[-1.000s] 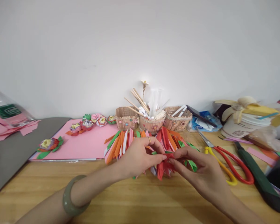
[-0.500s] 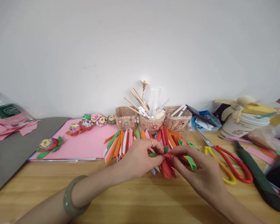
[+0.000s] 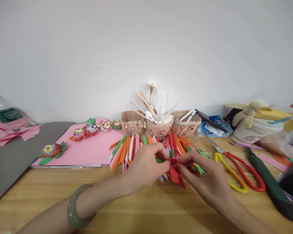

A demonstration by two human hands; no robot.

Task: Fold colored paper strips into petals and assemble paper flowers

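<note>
Between my two hands is a red and green folded-paper piece [image 3: 173, 160], partly covered by fingers. My left hand [image 3: 147, 164], with a ring and a green bangle [image 3: 75, 206] on the wrist, pinches its left side. From the right, my right hand [image 3: 205, 174] grips it between thumb and fingertips. Just beneath and behind lie folded paper strips [image 3: 127, 149] in orange, green, white, pink and red, spread in a row. Red strips [image 3: 175, 177] poke out below my fingertips. The exact folds in my grip are hidden.
Decorated baskets [image 3: 160, 130] with sticks and cotton swabs stand by the wall. Scissors [image 3: 236, 165], a dark green cutter [image 3: 271, 185] and a cup [image 3: 255, 130] topped with a banana peel lie right. Pink paper [image 3: 88, 154] bearing paper flowers [image 3: 52, 151] is left.
My right hand has shifted slightly left, bringing the fingertips of both hands closer together on the red and green paper. Both hands keep their pinch.
</note>
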